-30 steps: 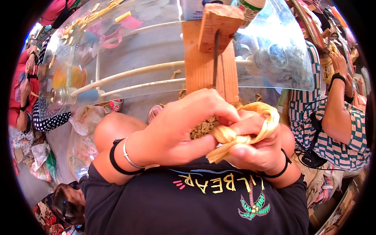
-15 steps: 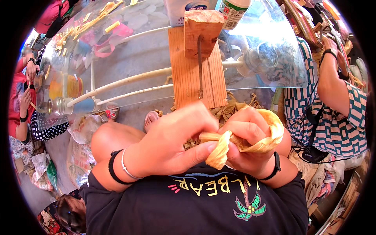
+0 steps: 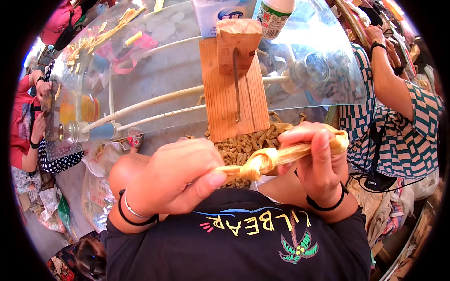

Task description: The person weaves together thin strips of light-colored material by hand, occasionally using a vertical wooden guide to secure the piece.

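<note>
Between my two hands a yellow husk-like strip [image 3: 257,165] is stretched, with a bulky knot in its middle. Its left end is pinched in my left hand [image 3: 182,171], between thumb and bent fingers. The rest of it passes into my right hand [image 3: 318,161], where thumb and fingers grip it and a loop bends round the far side. Below the strip lies a heap of small brown knotted pieces [image 3: 241,146], partly covered by my hands. Just beyond them a wooden board [image 3: 253,100] carries an upright wooden block [image 3: 236,40] and a thin metal rod.
A glass tabletop [image 3: 164,70] lies ahead, with yellow strips [image 3: 115,30] at its left. A white bottle [image 3: 275,16] and a tissue pack [image 3: 206,21] stand behind the block. Co-workers sit on both sides; one forearm [image 3: 393,93] reaches in at the right.
My hands have drawn apart, the left one moving left and the right one slightly right. The strip's loose folds have tightened into a knot, and more of the brown heap shows.
</note>
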